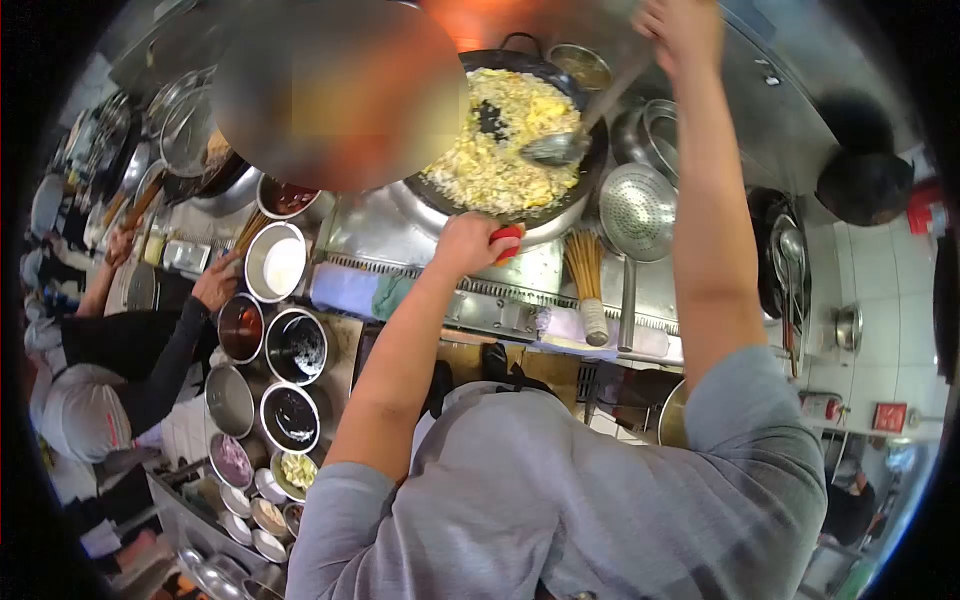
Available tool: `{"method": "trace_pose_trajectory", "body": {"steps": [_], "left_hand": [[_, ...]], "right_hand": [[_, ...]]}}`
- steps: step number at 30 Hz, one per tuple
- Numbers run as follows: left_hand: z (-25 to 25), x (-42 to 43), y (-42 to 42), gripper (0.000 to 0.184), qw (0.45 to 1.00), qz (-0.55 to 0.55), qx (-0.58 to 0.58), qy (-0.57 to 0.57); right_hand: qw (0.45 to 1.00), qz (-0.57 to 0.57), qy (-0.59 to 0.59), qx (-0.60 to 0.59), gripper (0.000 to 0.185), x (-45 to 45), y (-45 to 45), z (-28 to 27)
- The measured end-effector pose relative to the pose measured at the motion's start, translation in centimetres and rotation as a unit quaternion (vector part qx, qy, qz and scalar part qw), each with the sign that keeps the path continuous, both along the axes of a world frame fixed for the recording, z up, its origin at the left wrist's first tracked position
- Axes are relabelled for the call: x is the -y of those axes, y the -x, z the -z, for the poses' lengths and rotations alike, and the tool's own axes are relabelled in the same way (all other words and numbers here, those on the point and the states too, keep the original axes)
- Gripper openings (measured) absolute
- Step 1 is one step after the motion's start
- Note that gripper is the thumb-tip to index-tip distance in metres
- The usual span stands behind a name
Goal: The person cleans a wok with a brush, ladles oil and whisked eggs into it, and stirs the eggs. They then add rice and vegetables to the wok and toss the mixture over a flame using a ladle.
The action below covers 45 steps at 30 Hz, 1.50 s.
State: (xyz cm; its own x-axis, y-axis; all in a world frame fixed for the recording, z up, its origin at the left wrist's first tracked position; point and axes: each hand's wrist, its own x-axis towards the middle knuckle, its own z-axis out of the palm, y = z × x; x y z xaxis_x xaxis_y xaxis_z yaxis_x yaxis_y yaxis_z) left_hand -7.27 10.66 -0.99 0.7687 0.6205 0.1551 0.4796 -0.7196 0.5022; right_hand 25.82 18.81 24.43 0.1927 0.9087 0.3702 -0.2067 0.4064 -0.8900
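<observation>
A large black wok (pixel 597 165) sits on the steel stove with rice and yellow egg (pixel 475 185) spread across its inside. My left hand (pixel 468 243) is closed around something red (pixel 507 241) at the wok's near rim; whether it is a cloth or a handle cover I cannot tell. Up at the top right, my right hand (pixel 683 30) grips the long handle of a ladle (pixel 555 148). The ladle's bowl rests low in the wok, touching the rice on the right side.
Right of the wok lie a perforated strainer (pixel 637 212) and a bamboo brush (pixel 583 265). Metal pots, one white inside (pixel 275 262), line the left counter beside bowls of ingredients. A co-worker (pixel 85 405) stands at far left. A blurred oval hides the upper middle.
</observation>
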Motion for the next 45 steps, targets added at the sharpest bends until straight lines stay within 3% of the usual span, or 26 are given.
{"method": "trace_pose_trajectory", "body": {"steps": [1, 3, 5, 9, 11, 13, 15, 17, 18, 19, 21, 22, 25, 26, 27, 28, 29, 31, 34, 36, 39, 41, 44, 45], "left_hand": [[0.0, -0.4, 0.1, 0.04, 1.0, -0.01, 0.0, 0.002], [0.2, -0.3, 0.0, 0.04, 1.0, 0.013, 0.005, 0.024], [0.4, 0.3, 0.0, 0.04, 1.0, 0.008, 0.006, 0.017], [1.6, 0.0, 0.0, 0.043, 0.999, -0.001, 0.039, -0.024], [1.7, -0.1, -0.1, 0.048, 0.999, -0.004, 0.026, -0.042], [1.5, 0.0, -0.2, 0.048, 0.999, -0.001, -0.002, -0.036], [1.3, -0.2, -0.2, 0.048, 1.0, 0.001, 0.015, -0.017], [1.1, -0.5, -0.1, 0.048, 0.999, -0.019, 0.034, -0.032], [1.1, -0.4, 0.0, 0.048, 0.999, -0.011, 0.036, -0.028], [1.2, -0.3, -0.1, 0.049, 0.999, 0.007, 0.037, -0.025], [0.8, -0.5, -0.3, 0.049, 0.999, 0.011, 0.025, -0.03], [0.5, -0.2, -0.3, 0.047, 0.999, 0.007, 0.029, -0.014], [0.6, -0.2, -0.1, 0.049, 1.0, 0.003, 0.003, -0.009], [0.6, -0.2, 0.0, 0.049, 0.999, 0.0, 0.034, -0.021], [0.7, 0.0, 0.2, 0.049, 0.998, 0.001, 0.061, -0.029], [0.9, -0.1, 0.0, 0.045, 0.999, -0.005, 0.017, -0.047], [0.8, -0.3, 0.0, 0.045, 0.999, -0.004, 0.017, -0.05], [0.7, -0.2, 0.0, 0.045, 1.0, 0.004, -0.011, -0.029], [0.5, 0.1, 0.0, 0.044, 0.999, -0.01, -0.001, -0.04], [0.4, 0.1, 0.1, 0.042, 0.999, -0.012, -0.018, -0.041], [-0.3, 0.3, 0.3, 0.041, 0.998, -0.012, -0.052, -0.038], [0.8, -0.3, 0.8, 0.039, 0.997, 0.008, 0.07, 0.017], [0.6, -1.2, 1.3, 0.038, 0.999, 0.038, 0.033, -0.001], [0.5, -1.2, 1.3, 0.037, 0.999, 0.053, -0.008, -0.01]], "right_hand": [[0.935, 0.323, 0.078, 0.121, 0.024, 6.5, 9.9, -3.7], [0.971, 0.215, -0.094, 0.044, 0.025, 5.5, 11.6, 5.0], [0.971, 0.19, -0.12, 0.083, 0.025, 3.1, 12.1, 7.5], [0.923, 0.293, -0.141, 0.205, 0.027, 10.5, 18.3, 1.6], [0.902, 0.338, -0.168, 0.209, 0.027, 9.9, 19.1, 7.4], [0.867, 0.355, -0.233, 0.261, 0.027, 5.8, 14.2, 9.7], [0.943, 0.302, -0.108, 0.085, 0.027, 5.8, 10.0, 4.7], [0.935, 0.335, -0.105, 0.057, 0.025, 8.7, 7.9, 0.6], [0.915, 0.357, -0.182, 0.05, 0.025, 9.0, 8.6, 1.3], [0.915, 0.36, -0.176, 0.047, 0.025, 8.2, 9.0, 3.3], [0.96, 0.24, -0.125, 0.079, 0.029, 5.4, 10.1, 6.7], [0.96, 0.238, -0.125, 0.076, 0.029, 5.7, 9.7, 6.5], [0.995, 0.09, -0.035, -0.034, 0.031, 6.2, 8.1, 0.8], [0.985, 0.162, 0.008, 0.053, 0.03, 9.9, 9.9, -1.3], [0.962, 0.263, 0.007, 0.072, 0.03, 11.4, 12.6, 0.0], [0.927, 0.364, 0.003, 0.089, 0.03, 11.2, 14.9, 2.7], [0.937, 0.336, -0.081, 0.049, 0.024, 8.8, 14.3, 7.3], [0.965, 0.238, -0.093, 0.052, 0.025, 6.6, 14.0, 7.4], [0.945, 0.296, -0.089, 0.104, 0.026, 10.7, 19.2, 3.4], [0.905, 0.343, -0.136, 0.213, 0.028, 10.5, 18.8, 6.3], [0.896, 0.361, -0.08, 0.245, 0.027, 7.2, 12.2, 7.6], [0.936, 0.337, -0.097, 0.028, 0.027, 4.8, 6.7, 2.9], [0.896, 0.435, -0.088, -0.008, 0.028, 5.6, 6.8, 3.9], [0.919, 0.381, -0.086, -0.052, 0.026, 5.6, 9.3, 7.0]]}}
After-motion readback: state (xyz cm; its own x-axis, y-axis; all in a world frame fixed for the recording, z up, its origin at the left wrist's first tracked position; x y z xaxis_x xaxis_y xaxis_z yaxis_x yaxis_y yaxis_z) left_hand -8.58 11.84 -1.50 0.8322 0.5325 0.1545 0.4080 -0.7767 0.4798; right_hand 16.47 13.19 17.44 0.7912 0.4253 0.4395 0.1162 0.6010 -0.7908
